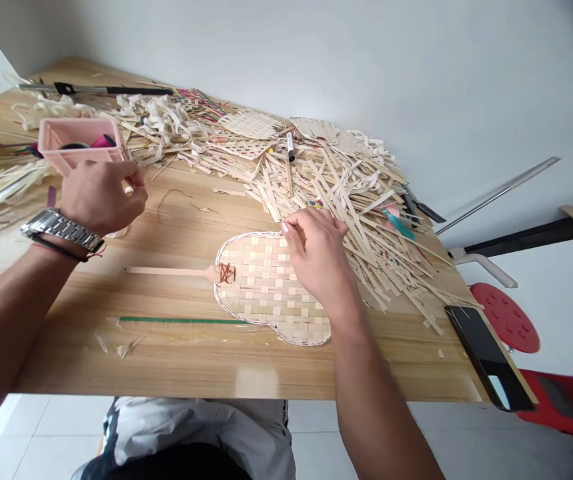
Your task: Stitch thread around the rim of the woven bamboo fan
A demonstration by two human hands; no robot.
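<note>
A woven bamboo fan (pixel 266 287) lies flat on the wooden table (pixel 191 360), its thin handle pointing left and bound with red thread at the joint. My right hand (pixel 319 257) rests on the fan's upper right edge, fingers curled in a pinch at the rim. My left hand (pixel 101 197), with a metal watch on the wrist, hovers beside a pink plastic box (pixel 79 143), fingers pinched on a small pale piece that I cannot make out.
A large heap of bamboo strips (pixel 346 193) and woven pieces covers the table's far and right side. A green strip (pixel 181 321) lies below the fan. A black phone (pixel 489 357) sits at the right edge. A marker (pixel 290 147), pliers (pixel 419 203) and red stools (pixel 509 320) are nearby.
</note>
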